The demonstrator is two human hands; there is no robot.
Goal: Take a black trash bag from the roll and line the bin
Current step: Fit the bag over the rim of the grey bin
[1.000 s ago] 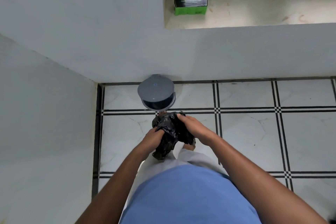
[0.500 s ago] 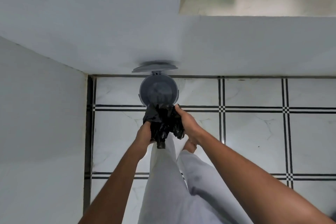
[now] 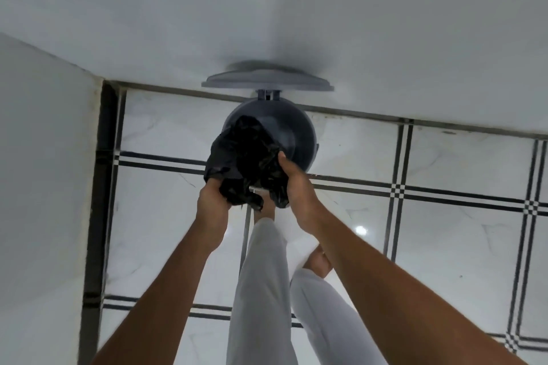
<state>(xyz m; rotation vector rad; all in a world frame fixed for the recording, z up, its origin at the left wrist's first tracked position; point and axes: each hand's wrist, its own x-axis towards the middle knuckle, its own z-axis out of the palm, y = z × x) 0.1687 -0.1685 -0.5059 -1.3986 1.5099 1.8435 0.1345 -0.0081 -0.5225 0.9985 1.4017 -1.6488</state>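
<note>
Our left hand [image 3: 212,201] and right hand [image 3: 296,184] each grip the crumpled black plastic trash bag [image 3: 246,157], held over the open mouth of the round grey plastic bin [image 3: 299,133]. Its lid [image 3: 267,80] stands against the white wall [image 3: 267,9]. We read no writing. White marble floor tiles [image 3: 459,246] carry black lines.

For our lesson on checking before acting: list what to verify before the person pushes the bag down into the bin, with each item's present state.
1. Lid raised clear of the opening: ok.
2. Bin interior visible and unobstructed on its right: ok.
3. Left hand grips the trash bag: ok.
4. Right hand grips the bag: ok.
5. Bag mouth spread open: not ok, bunched.
6. Bag free of tears: cannot tell.
</note>
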